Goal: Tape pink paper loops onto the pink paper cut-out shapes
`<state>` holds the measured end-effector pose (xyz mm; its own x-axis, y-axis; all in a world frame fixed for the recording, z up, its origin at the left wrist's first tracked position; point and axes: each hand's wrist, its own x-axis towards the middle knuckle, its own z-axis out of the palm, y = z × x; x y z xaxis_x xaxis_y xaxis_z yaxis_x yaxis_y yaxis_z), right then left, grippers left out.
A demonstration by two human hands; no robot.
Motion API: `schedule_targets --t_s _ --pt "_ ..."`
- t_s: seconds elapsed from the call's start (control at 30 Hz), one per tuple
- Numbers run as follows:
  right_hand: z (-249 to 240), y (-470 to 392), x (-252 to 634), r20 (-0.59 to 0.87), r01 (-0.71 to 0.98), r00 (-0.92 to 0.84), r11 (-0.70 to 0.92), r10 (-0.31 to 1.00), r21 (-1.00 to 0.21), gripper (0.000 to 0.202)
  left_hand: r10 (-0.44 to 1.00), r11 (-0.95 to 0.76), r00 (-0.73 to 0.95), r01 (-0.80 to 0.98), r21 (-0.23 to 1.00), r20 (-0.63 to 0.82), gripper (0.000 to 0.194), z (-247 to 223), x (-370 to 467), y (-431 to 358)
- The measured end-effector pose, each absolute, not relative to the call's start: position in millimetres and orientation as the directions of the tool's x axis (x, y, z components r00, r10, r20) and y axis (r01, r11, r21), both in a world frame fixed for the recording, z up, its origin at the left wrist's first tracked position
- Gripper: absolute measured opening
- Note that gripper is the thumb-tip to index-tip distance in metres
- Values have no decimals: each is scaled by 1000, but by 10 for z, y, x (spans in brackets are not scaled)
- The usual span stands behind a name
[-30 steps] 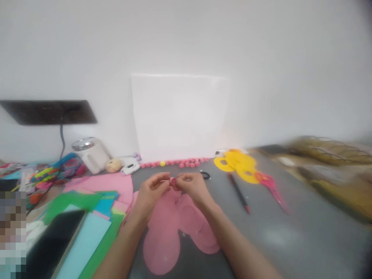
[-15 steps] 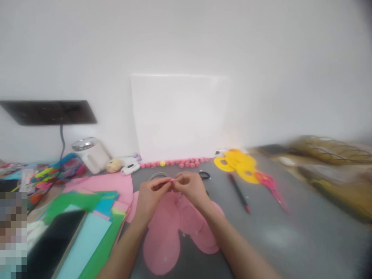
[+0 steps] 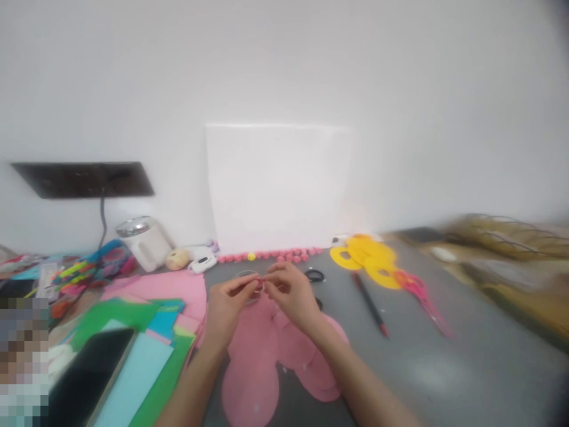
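Note:
My left hand (image 3: pixel 229 305) and my right hand (image 3: pixel 291 290) meet above the grey table (image 3: pixel 427 356). Their fingertips pinch a small pink piece (image 3: pixel 261 283) between them, too blurred to make out in detail. Below and between my wrists lie several overlapping rounded pink paper shapes (image 3: pixel 250 385). A row of small pink balls (image 3: pixel 297 255), with a yellow one (image 3: pixel 251 256) among them, runs along the foot of a white sheet (image 3: pixel 280 190) that leans on the wall. Part of a thin ring shows behind my left fingers.
On the left are coloured papers (image 3: pixel 137 362), a black phone (image 3: pixel 91 370) and a white canister (image 3: pixel 146 246). Yellow cutouts (image 3: pixel 367 255), a black pen (image 3: pixel 370 305) and pink scissors (image 3: pixel 420 293) lie on the right. A black ring (image 3: pixel 315 275) sits beyond my right hand.
The whole view has shifted, so things appear slightly lower and further right. My right fingers have spread a little; both hands still meet at the small pink piece.

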<state>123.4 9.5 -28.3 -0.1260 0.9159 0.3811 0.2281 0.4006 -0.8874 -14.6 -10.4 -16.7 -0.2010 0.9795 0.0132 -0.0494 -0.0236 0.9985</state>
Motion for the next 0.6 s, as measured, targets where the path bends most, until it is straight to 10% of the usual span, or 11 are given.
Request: schedule_targets --t_s 0.37,0.6 --pt "-296 244 1521 213 721 -21 163 977 -674 32 921 -92 -267 561 823 284 13 -246 -302 -58" --pt "-277 247 1720 33 885 -157 155 987 -439 50 908 -168 -219 590 790 357 14 -319 -311 -37"
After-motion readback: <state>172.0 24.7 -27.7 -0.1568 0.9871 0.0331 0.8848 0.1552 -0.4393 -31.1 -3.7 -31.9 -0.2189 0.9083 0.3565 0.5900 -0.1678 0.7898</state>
